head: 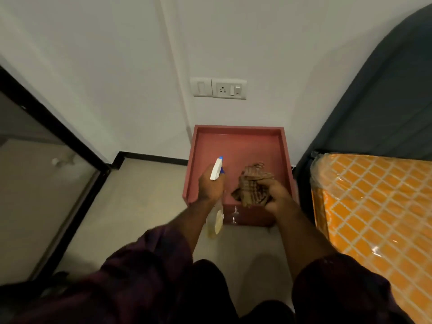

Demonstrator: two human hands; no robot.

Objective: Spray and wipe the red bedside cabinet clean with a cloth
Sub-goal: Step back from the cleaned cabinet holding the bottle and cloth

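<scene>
Head view, looking down at a red bedside cabinet (238,146) that stands on the pale tiled floor (140,195), its back against the white wall (117,66). Its top has a raised rim on all sides, and a small metal handle (235,215) shows on the front, too blurred to make out in detail.

The left hand (210,187) is wrapped around the neck of a spray bottle (215,220). The white trigger head and blue nozzle point out over the near left part of the cabinet top. The clear body, holding yellowish liquid, hangs below the hand in front of the cabinet's left front corner.

The right hand (278,195) grips a crumpled brown checked cloth (253,185), its fingers curled into the fabric. The cloth sits over the near half of the cabinet top; whether it touches the surface is hard to tell from this angle.

A white switch and socket plate (218,88) is on the wall above the cabinet. Just to the cabinet's right are a dark headboard (385,90) and an orange lattice-patterned mattress (374,206) in clear plastic wrap. A black-framed glass panel (35,148) runs along the left. Both forearms come out of dark maroon sleeves (145,265).
</scene>
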